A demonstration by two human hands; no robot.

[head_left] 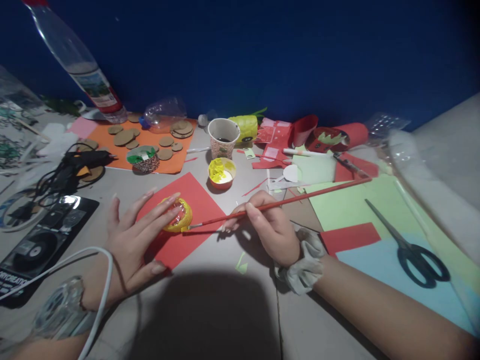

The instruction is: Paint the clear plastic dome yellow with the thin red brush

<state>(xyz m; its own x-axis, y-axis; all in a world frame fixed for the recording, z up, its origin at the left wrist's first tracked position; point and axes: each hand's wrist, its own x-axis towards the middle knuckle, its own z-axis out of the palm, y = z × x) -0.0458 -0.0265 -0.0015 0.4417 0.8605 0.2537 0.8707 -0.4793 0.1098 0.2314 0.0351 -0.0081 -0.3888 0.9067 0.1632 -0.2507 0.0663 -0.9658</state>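
As the left hand point(133, 240) lies spread on the mid-left yellow ring point(186, 216), the right hand point(275, 230) pinches the brush point(311, 194); slipping could smear paint point(185, 229).

Craft workspace, room type unclear: grey desk point(240, 300) with coloured paper sheets point(337, 200), cut cardboard discs point(123, 137), paint cup point(221, 175), scissors point(422, 260) at right; blue wall or partition point(240, 55) along far side.

Black flat slab with disc motif point(47, 240), between 8 and 9 o'clock: white capitals, apparently "RYCREATIO", remainder unclear. Plastic bottle point(62, 42), 10 o'clock: one picture label point(95, 87), lettering too blurred to read.
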